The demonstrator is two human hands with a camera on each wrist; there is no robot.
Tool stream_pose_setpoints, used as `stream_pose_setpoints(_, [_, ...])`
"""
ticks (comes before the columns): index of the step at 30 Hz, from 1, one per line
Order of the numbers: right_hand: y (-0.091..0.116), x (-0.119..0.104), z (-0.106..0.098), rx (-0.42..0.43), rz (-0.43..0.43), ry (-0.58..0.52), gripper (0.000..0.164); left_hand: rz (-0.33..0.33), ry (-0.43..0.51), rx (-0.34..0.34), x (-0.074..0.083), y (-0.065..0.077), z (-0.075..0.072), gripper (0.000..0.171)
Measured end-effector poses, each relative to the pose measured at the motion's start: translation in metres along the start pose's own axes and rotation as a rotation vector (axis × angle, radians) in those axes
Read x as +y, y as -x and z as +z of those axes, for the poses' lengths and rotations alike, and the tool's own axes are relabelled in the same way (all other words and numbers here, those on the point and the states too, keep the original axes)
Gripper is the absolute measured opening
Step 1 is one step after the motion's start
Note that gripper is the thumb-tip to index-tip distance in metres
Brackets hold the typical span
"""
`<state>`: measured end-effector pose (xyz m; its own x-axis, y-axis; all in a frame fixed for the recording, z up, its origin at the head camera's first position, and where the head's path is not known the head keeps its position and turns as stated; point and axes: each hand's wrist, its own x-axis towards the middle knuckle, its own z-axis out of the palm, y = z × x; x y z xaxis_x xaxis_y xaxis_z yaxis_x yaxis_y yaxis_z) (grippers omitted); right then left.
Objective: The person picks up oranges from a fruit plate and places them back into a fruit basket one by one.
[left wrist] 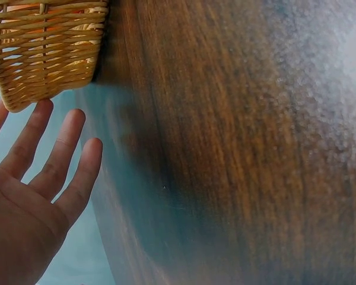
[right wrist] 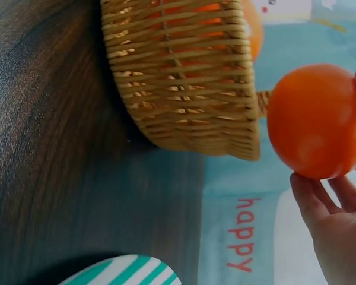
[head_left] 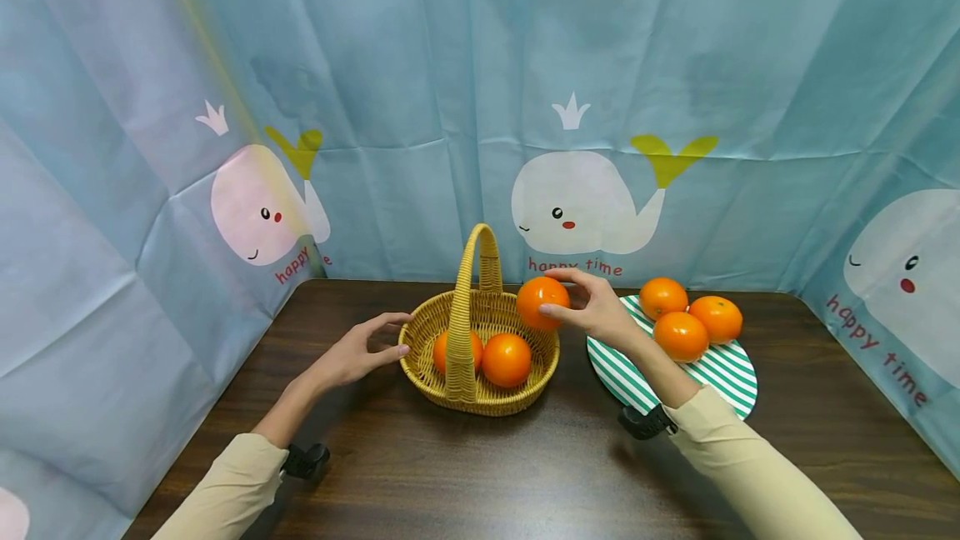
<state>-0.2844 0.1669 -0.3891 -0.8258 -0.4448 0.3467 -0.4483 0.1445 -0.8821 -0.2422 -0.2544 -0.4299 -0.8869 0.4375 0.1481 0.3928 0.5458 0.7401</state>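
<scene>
A yellow wicker basket with a tall arched handle stands on the table, with two oranges lying inside; the handle partly covers the left one. My right hand holds another orange between thumb and fingers, above the basket's right rim. In the right wrist view that held orange is beside the wicker wall, apart from it. At the basket's left side, my left hand touches the rim with its fingers extended. The left wrist view shows these spread fingers against the basket's side.
Right of the basket lies a round green-and-white striped mat bearing three oranges grouped together. Behind the dark wooden table hangs a light blue curtain with whale prints, and it also runs along both sides.
</scene>
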Motion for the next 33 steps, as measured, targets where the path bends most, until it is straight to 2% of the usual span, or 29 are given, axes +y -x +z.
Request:
stream_pose_setpoints(15, [-0.012, 0.012, 0.021, -0.024, -0.015, 0.068, 0.057, -0.001, -0.006, -0.003, -0.002, -0.001, 0.0, 0.052])
stream_pose_setpoints(27, [-0.013, 0.012, 0.022, -0.054, 0.002, 0.076, 0.058, 0.0, -0.02, -0.005, -0.001, -0.001, 0.0, 0.052])
stream_pose_setpoints(33, [-0.008, 0.008, 0.015, -0.03, -0.003, 0.056, 0.054, 0.001, -0.025, -0.005, 0.001, -0.001, -0.001, 0.052])
